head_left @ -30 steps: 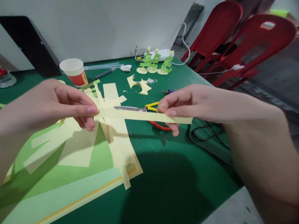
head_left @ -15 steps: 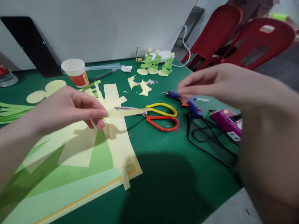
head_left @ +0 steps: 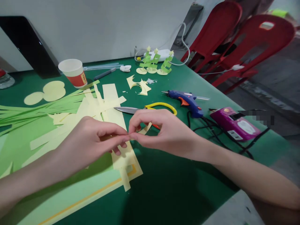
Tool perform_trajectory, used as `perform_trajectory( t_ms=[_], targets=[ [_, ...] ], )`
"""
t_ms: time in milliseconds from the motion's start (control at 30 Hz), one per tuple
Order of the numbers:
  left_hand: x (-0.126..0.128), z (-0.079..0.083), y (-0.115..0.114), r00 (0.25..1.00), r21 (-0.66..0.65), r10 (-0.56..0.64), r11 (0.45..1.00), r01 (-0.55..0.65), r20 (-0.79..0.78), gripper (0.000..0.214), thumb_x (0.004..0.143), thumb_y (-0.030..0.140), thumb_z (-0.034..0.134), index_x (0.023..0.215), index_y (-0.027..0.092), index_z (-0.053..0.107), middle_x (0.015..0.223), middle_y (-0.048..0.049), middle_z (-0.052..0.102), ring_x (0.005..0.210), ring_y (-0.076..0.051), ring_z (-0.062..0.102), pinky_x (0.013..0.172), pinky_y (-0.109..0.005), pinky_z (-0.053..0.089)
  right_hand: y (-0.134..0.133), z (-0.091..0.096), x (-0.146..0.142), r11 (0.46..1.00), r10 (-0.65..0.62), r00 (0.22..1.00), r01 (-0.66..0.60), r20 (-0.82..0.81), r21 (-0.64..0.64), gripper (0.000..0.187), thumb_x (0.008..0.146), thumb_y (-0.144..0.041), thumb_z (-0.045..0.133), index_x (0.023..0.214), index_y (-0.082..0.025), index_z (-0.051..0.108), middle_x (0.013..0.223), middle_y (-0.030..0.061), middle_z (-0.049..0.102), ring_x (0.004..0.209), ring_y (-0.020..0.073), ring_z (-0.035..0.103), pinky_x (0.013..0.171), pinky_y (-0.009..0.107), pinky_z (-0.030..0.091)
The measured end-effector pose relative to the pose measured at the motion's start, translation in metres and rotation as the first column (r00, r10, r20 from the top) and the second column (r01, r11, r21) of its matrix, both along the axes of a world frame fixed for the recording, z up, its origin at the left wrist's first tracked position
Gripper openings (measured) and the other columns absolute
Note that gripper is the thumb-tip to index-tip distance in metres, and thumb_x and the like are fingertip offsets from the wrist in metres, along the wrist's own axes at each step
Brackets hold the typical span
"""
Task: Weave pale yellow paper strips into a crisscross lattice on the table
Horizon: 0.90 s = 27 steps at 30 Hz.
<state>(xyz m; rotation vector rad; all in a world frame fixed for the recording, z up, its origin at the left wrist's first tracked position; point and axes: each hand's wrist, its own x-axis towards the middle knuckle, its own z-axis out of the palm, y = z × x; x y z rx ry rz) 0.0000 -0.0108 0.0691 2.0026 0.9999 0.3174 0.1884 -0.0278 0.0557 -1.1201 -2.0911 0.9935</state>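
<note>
My left hand (head_left: 93,140) and my right hand (head_left: 161,131) meet fingertip to fingertip above the green table (head_left: 178,187). Both pinch the same pale yellow paper strip (head_left: 145,128), which is folded or curled between them; only a short piece shows under my right fingers. Below the hands lie several pale yellow paper strips and offcuts (head_left: 110,106) on light green sheets (head_left: 70,193). Scissors (head_left: 145,109) with yellow and red handles lie just behind my right hand, partly hidden by it.
A blue glue gun (head_left: 186,99) and a purple power strip (head_left: 234,123) with black cables lie at the right. A paper cup (head_left: 73,72), three small green paper trees (head_left: 154,62), yellow circles (head_left: 45,92) and green strips (head_left: 35,109) stand further back. Red chairs (head_left: 246,43) are beyond the table's edge.
The strip was stretched between both hands, then my right hand let go and lifted. Now it has come back down and both hands pinch the strip close together, lower and nearer to me.
</note>
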Motion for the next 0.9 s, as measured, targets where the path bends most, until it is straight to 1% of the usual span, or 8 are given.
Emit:
perform_trajectory(
  t_ms=[133,267,400,500,633,700,767,900],
  targets=[
    [0.002,-0.001,-0.002,0.999,0.045,-0.032,0.998,0.032,0.006,0.015,0.079,0.021,0.057,0.068,0.018,0.067,0.057,0.0058,0.068,0.046,-0.005,0.06,0.047,-0.011,0.043,-0.003,-0.004,-0.002,1.0,-0.018,1.0,0.018,-0.014,0.001,0.005,0.072,-0.018,0.056,0.068,-0.017,0.057,0.073,-0.0016,0.058,0.069,0.0087,0.05,0.065,0.021,0.039],
    [0.002,-0.003,-0.003,0.998,0.125,-0.057,0.99,0.06,-0.028,0.016,0.08,0.021,0.056,0.069,0.018,0.067,0.057,0.0048,0.068,0.047,-0.006,0.06,0.051,-0.013,0.044,-0.003,-0.008,-0.003,0.999,-0.027,0.999,0.026,-0.035,-0.018,0.003,0.069,-0.017,0.056,0.066,-0.017,0.056,0.072,-0.0011,0.057,0.069,0.0097,0.05,0.064,0.022,0.04],
    [0.002,-0.004,-0.003,0.995,0.189,-0.083,0.978,0.093,-0.059,0.02,0.082,0.023,0.054,0.068,0.018,0.067,0.058,0.0037,0.068,0.041,-0.006,0.055,0.05,-0.016,0.044,-0.002,-0.009,-0.004,0.995,-0.02,0.998,0.014,-0.052,-0.101,0.002,0.068,-0.016,0.055,0.067,-0.017,0.056,0.072,-0.0006,0.057,0.067,0.0093,0.051,0.061,0.021,0.041],
    [0.002,-0.003,-0.004,0.994,0.188,-0.083,0.977,0.096,-0.077,0.021,0.081,0.025,0.053,0.069,0.019,0.068,0.058,0.0031,0.068,0.037,-0.005,0.05,0.048,-0.018,0.043,-0.001,-0.006,-0.003,0.986,0.0,1.0,-0.004,-0.02,-0.169,0.003,0.068,-0.017,0.054,0.066,-0.016,0.056,0.069,-0.0006,0.056,0.063,0.009,0.05,0.057,0.02,0.041],
    [-0.006,0.005,0.002,0.994,0.111,-0.027,0.993,0.038,-0.103,0.02,0.079,0.03,0.055,0.067,0.024,0.07,0.058,0.0037,0.068,0.044,-0.009,0.058,0.04,-0.016,0.039,0.001,0.005,0.003,0.972,-0.017,0.999,0.024,0.035,-0.235,0.004,0.067,-0.015,0.053,0.063,-0.017,0.055,0.062,-0.0024,0.055,0.056,0.007,0.047,0.049,0.018,0.037],
    [-0.011,0.012,0.009,0.995,0.081,0.004,0.997,0.004,-0.101,0.017,0.076,0.031,0.057,0.066,0.026,0.071,0.058,0.0048,0.068,0.046,-0.009,0.06,0.039,-0.014,0.04,0.004,0.012,0.01,0.956,-0.022,0.998,0.037,0.054,-0.291,0.006,0.068,-0.014,0.052,0.062,-0.017,0.053,0.056,-0.0039,0.053,0.051,0.0062,0.047,0.045,0.018,0.035],
    [-0.016,0.021,0.017,0.993,0.059,0.05,0.997,-0.044,-0.107,0.014,0.072,0.031,0.062,0.065,0.024,0.071,0.056,0.0046,0.068,0.046,-0.009,0.06,0.041,-0.012,0.044,0.008,0.018,0.021,0.945,-0.012,0.997,0.036,0.075,-0.326,0.009,0.07,-0.015,0.051,0.062,-0.017,0.053,0.053,-0.0041,0.053,0.049,0.0065,0.049,0.044,0.018,0.035],
    [-0.024,0.035,0.028,0.959,0.044,0.245,0.97,-0.241,-0.144,0.016,0.07,0.031,0.065,0.062,0.017,0.068,0.051,0.0061,0.066,0.045,-0.009,0.06,0.044,-0.012,0.049,0.017,0.027,0.043,0.955,-0.043,0.989,0.082,0.143,-0.285,0.013,0.075,-0.024,0.053,0.063,-0.018,0.057,0.054,-0.0019,0.058,0.048,0.0076,0.052,0.043,0.02,0.036]
  ],
)
